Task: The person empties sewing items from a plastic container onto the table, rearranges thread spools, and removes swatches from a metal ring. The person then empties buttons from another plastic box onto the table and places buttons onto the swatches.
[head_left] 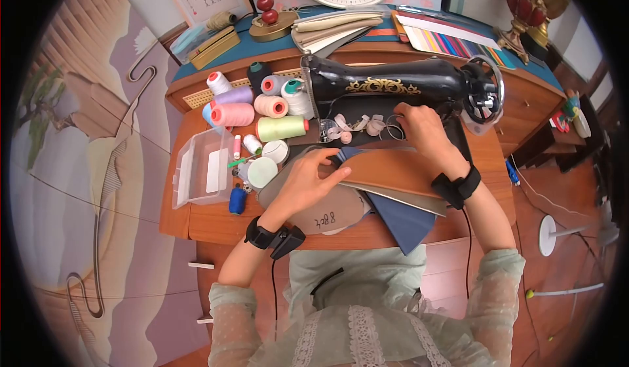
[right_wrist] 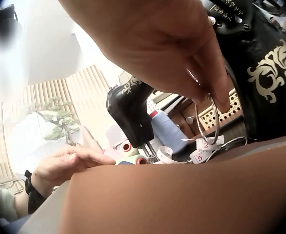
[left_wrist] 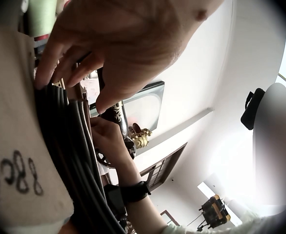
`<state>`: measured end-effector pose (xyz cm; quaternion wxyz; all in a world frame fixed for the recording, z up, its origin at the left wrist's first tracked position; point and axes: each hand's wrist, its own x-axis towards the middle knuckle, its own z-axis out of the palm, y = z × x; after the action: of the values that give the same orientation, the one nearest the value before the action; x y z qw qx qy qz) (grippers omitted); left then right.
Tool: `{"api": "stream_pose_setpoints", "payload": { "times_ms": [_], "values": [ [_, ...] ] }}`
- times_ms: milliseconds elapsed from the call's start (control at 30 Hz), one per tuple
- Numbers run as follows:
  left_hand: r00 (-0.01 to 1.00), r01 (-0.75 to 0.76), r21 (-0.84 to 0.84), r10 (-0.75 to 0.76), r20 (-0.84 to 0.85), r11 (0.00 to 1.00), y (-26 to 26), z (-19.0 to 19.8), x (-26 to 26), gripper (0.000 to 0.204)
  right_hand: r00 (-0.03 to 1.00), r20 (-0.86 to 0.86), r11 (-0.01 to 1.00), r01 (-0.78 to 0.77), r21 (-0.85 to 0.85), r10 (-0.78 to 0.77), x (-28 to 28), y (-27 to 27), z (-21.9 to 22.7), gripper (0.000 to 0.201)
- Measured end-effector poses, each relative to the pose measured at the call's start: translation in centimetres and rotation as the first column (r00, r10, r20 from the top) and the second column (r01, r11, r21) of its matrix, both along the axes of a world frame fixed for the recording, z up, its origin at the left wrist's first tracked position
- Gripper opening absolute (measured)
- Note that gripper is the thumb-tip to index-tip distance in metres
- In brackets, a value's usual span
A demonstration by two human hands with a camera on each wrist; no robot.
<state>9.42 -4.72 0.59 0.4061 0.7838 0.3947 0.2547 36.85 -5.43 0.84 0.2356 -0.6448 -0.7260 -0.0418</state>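
Note:
My right hand [head_left: 424,129] pinches a thin metal ring [right_wrist: 218,119] between thumb and fingers, under the arm of the black sewing machine [head_left: 406,78]. Below the ring, a white measuring tape [right_wrist: 200,156] with red numerals lies in loose curls. My left hand [head_left: 306,182] lies over the left end of a stack of sheets, its fingers slightly bent and fingertips at the stack's edge. On top is a brown leather-like sheet [head_left: 386,173], with a dark blue sheet [head_left: 403,223] sticking out beneath. A taupe piece marked with handwritten digits [head_left: 301,217] lies under the left hand.
Several thread cones [head_left: 232,114] crowd the table left of the machine. A clear plastic box [head_left: 190,170] stands at the left edge, near a small blue spool [head_left: 237,200]. Folded cloths [head_left: 334,29] and a colour swatch card [head_left: 452,39] lie on the raised shelf behind.

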Motion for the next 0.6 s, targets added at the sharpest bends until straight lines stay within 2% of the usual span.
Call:
{"api": "stream_pose_setpoints", "payload": {
  "times_ms": [33, 100, 133, 167, 233, 267, 300, 367, 400, 433, 467, 500, 533, 567, 600],
  "values": [
    [0.998, 0.003, 0.008, -0.003, -0.062, 1.000, -0.1, 0.2, 0.3, 0.054, 1.000, 0.000, 1.000, 0.010, 0.002, -0.010, -0.1, -0.1, 0.0, 0.017],
    [0.997, 0.048, 0.038, -0.046, -0.060, 0.998, 0.3, -0.4, 0.4, 0.055, 0.989, 0.146, 0.998, 0.007, 0.065, -0.016, -0.8, -0.6, 0.4, 0.021],
    [0.995, 0.081, 0.063, -0.077, -0.060, 0.995, 0.5, -0.6, 0.3, 0.057, 0.976, 0.218, 1.000, 0.005, 0.026, -0.011, -1.0, -1.2, 0.8, 0.024],
    [0.995, 0.083, 0.064, -0.080, -0.060, 0.994, 0.6, -0.5, 0.3, 0.057, 0.976, 0.218, 1.000, 0.008, 0.027, -0.013, -1.1, -2.1, 1.7, 0.024],
    [0.994, 0.084, 0.060, -0.079, -0.081, 0.995, 0.6, -0.7, 0.1, 0.057, 0.958, 0.284, 0.998, 0.049, -0.028, -0.039, -1.5, -4.0, 3.5, 0.018],
    [0.994, 0.083, 0.057, -0.078, -0.083, 0.995, 0.7, -0.9, 0.1, 0.057, 0.963, 0.267, 0.999, 0.029, -0.030, -0.020, -0.9, -5.1, 4.1, 0.014],
    [0.994, 0.095, 0.054, -0.092, -0.063, 0.994, 0.8, -0.9, 0.1, 0.056, 0.988, 0.153, 0.999, -0.020, -0.037, 0.026, -0.6, -6.5, 5.2, 0.003],
    [0.995, 0.092, 0.050, -0.090, -0.041, 0.995, 0.8, -1.0, -0.1, 0.056, 0.994, -0.067, 0.959, -0.106, -0.262, 0.092, 2.0, -8.7, 7.1, 0.005],
    [0.995, 0.093, 0.043, -0.092, -0.024, 0.995, 0.6, -0.9, 0.0, 0.056, 0.985, -0.101, 0.941, -0.162, -0.297, 0.138, 4.8, -9.4, 6.1, 0.006],
    [0.995, 0.096, 0.035, -0.096, -0.007, 0.995, 0.5, -0.8, -0.1, 0.055, 0.984, -0.164, 0.915, -0.128, -0.381, 0.069, 6.2, -10.1, 6.7, 0.009],
    [0.996, 0.087, 0.034, -0.087, -0.004, 0.996, 0.5, -0.7, -0.1, 0.055, 0.985, -0.029, 0.860, 0.135, -0.492, -0.171, 7.5, -10.5, 7.1, 0.016],
    [0.994, 0.113, 0.052, -0.113, -0.007, 0.992, 0.5, -0.6, -0.2, 0.056, 0.968, -0.003, 0.876, 0.224, -0.427, -0.250, 10.3, -10.6, 6.1, 0.021],
    [0.990, 0.139, 0.071, -0.139, -0.012, 0.988, 0.5, -0.6, -0.3, 0.057, 0.912, 0.003, 0.873, 0.392, -0.289, -0.409, 12.7, -11.0, 4.7, 0.026],
    [0.991, 0.132, 0.072, -0.132, -0.010, 0.989, 0.5, -0.7, -0.3, 0.057, 0.884, 0.090, 0.861, 0.467, -0.200, -0.458, 14.8, -10.8, 3.9, 0.045],
    [0.990, 0.144, 0.093, -0.144, -0.007, 0.985, 0.4, -0.9, -0.3, 0.057, 0.859, -0.041, 0.852, 0.499, -0.160, -0.511, 15.7, -10.6, 3.5, 0.056]
  ]
}}
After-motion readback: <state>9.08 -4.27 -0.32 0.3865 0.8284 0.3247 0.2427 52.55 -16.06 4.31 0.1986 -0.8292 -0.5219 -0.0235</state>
